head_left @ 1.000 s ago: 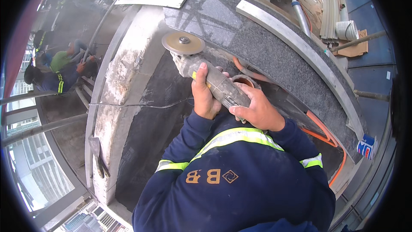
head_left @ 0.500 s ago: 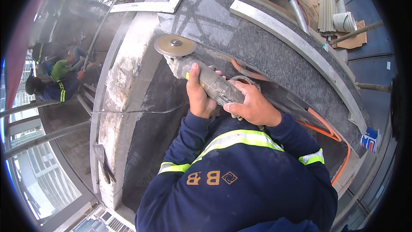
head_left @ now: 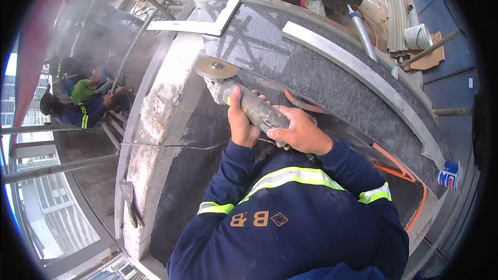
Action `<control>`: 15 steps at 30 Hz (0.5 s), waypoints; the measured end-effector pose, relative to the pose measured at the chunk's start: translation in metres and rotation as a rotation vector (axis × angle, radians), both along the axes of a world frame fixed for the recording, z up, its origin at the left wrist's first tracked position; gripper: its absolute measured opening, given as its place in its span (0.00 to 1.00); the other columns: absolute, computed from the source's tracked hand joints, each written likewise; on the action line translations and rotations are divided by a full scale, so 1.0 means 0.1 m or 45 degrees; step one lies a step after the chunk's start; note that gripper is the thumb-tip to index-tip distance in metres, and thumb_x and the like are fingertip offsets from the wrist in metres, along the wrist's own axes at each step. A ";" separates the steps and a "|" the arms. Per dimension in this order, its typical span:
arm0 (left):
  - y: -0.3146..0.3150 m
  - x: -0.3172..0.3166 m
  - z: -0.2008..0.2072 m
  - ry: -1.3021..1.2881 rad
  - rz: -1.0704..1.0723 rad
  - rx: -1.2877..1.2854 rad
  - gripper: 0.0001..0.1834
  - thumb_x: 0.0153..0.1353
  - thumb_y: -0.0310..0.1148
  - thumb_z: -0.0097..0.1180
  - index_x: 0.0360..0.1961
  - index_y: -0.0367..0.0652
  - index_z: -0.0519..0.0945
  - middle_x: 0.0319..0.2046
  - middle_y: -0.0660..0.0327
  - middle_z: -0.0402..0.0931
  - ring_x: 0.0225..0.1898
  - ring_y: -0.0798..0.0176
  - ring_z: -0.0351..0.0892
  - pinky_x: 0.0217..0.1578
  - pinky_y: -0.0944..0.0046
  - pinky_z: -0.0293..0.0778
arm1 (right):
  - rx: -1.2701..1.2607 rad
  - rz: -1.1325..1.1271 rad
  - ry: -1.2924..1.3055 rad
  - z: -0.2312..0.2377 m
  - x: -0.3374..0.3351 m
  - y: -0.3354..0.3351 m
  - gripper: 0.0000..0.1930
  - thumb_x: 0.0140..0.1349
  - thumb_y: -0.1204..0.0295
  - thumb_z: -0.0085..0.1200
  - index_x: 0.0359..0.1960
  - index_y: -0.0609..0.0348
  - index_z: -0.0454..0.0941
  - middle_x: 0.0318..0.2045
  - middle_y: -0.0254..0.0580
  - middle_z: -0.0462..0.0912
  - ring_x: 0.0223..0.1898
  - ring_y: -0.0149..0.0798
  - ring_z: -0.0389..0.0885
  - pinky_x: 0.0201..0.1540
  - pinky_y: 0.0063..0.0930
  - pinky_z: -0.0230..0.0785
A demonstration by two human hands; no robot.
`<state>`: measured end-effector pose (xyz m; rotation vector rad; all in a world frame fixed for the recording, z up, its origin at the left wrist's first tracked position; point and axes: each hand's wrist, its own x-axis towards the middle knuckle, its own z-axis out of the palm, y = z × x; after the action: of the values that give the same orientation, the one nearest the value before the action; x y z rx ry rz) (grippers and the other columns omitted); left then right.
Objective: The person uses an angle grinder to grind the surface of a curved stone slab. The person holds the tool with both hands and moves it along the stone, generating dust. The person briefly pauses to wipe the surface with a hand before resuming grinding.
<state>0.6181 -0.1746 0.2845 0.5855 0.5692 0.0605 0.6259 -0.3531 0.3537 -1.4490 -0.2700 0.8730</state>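
Your left hand and right hand both grasp the angle grinder, fingers wrapped round its body. Disc sits beside the dark slab; contact unclear. Slab is laid, white L-shaped piece on it; no finished cut discernible, remaining work unclear.

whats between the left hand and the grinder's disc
In the head view, the grinder's dusty front housing lies between the left hand and the disc.
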 end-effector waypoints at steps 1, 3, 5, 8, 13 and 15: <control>0.00 0.01 0.03 -0.003 -0.006 0.020 0.35 0.68 0.59 0.60 0.53 0.34 0.72 0.39 0.50 0.78 0.41 0.51 0.82 0.45 0.49 0.83 | 0.019 -0.002 0.015 -0.01 0.01 0.02 0.26 0.63 0.69 0.64 0.60 0.70 0.73 0.27 0.35 0.81 0.23 0.23 0.77 0.25 0.19 0.69; -0.01 0.03 0.14 -0.018 -0.028 0.062 0.36 0.66 0.61 0.61 0.53 0.35 0.72 0.41 0.53 0.77 0.42 0.53 0.82 0.47 0.50 0.83 | 0.018 -0.028 0.031 -0.01 0.03 0.05 0.27 0.63 0.69 0.64 0.61 0.71 0.73 0.27 0.35 0.81 0.23 0.23 0.77 0.25 0.19 0.68; 0.01 0.04 0.14 -0.021 -0.036 0.028 0.35 0.67 0.59 0.61 0.54 0.35 0.72 0.42 0.54 0.77 0.42 0.54 0.82 0.47 0.49 0.83 | 0.029 -0.042 0.043 -0.02 0.04 0.07 0.28 0.63 0.70 0.64 0.61 0.73 0.72 0.27 0.35 0.81 0.23 0.23 0.76 0.24 0.20 0.69; -0.03 0.01 0.15 -0.008 -0.030 0.029 0.35 0.67 0.60 0.60 0.53 0.34 0.72 0.40 0.52 0.78 0.41 0.52 0.82 0.46 0.49 0.83 | 0.010 -0.015 0.013 0.04 0.01 0.01 0.28 0.63 0.70 0.64 0.61 0.73 0.72 0.27 0.36 0.81 0.23 0.24 0.76 0.25 0.20 0.69; -0.21 -0.16 0.11 0.030 0.016 -0.009 0.32 0.69 0.56 0.59 0.51 0.33 0.72 0.37 0.48 0.79 0.39 0.50 0.83 0.44 0.49 0.83 | -0.015 0.034 -0.016 0.08 -0.09 -0.21 0.29 0.63 0.69 0.64 0.63 0.71 0.71 0.31 0.38 0.82 0.25 0.25 0.79 0.25 0.22 0.73; -0.32 -0.23 0.20 0.019 0.012 -0.029 0.31 0.69 0.55 0.59 0.49 0.32 0.74 0.36 0.47 0.80 0.38 0.50 0.84 0.43 0.49 0.84 | -0.002 0.024 -0.015 0.12 -0.15 -0.30 0.29 0.63 0.70 0.64 0.63 0.71 0.71 0.33 0.38 0.82 0.26 0.25 0.79 0.28 0.23 0.73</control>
<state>0.5951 -0.2069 0.3050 0.5620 0.5867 0.0582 0.6113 -0.3832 0.3660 -1.4554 -0.2926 0.8803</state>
